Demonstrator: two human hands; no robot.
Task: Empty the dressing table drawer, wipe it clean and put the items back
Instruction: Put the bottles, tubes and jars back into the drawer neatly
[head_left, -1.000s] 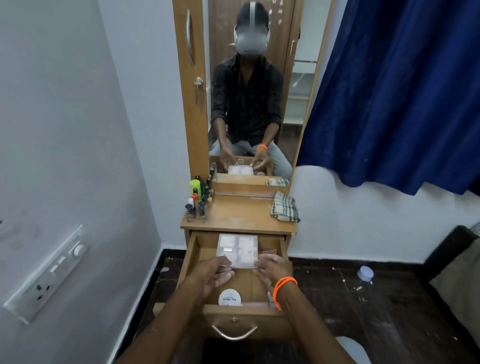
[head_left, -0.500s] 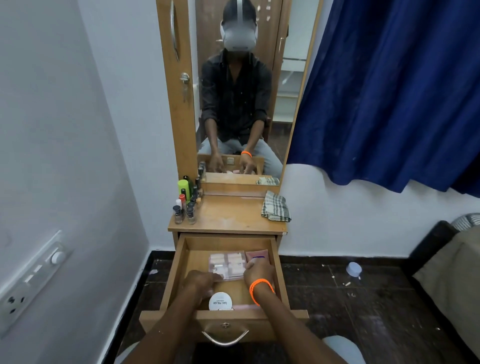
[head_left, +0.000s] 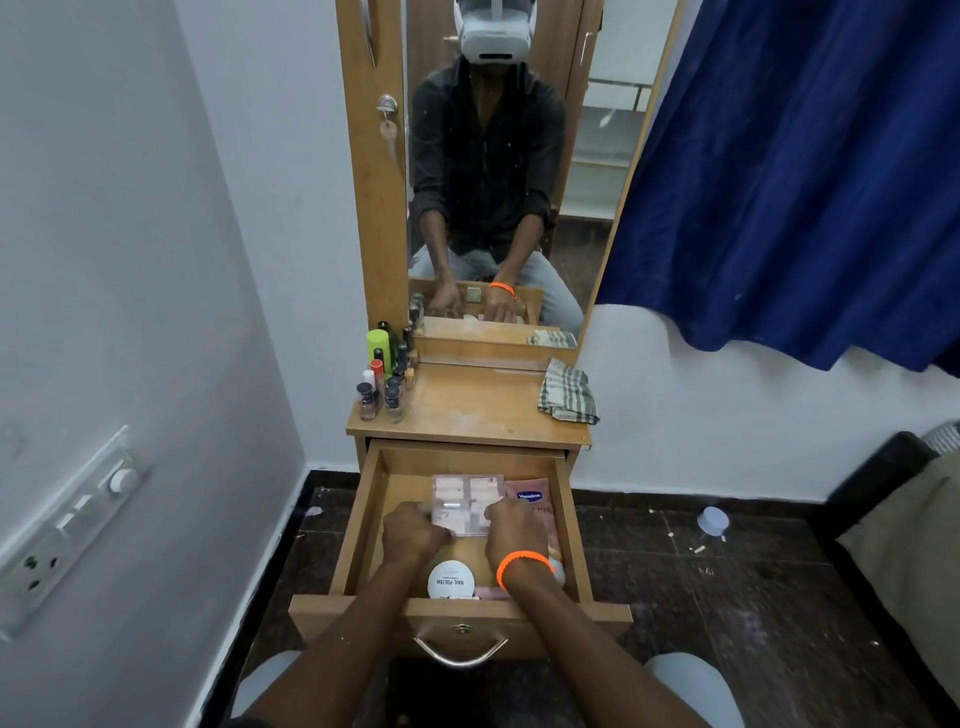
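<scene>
Head view: both hands, left hand (head_left: 415, 532) and right hand (head_left: 514, 530), grip the clear compartment box (head_left: 467, 504), now lowered from a second ago into the open drawer (head_left: 358, 525), beside the pink sachet (head_left: 535, 506), suggesting items are going back.

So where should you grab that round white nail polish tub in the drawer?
Probably from above, fingers on opposite sides of the round white tub's rim. It lies flat near the drawer's front wall, lid up, between the forearms, so the top is the open way in.
</scene>
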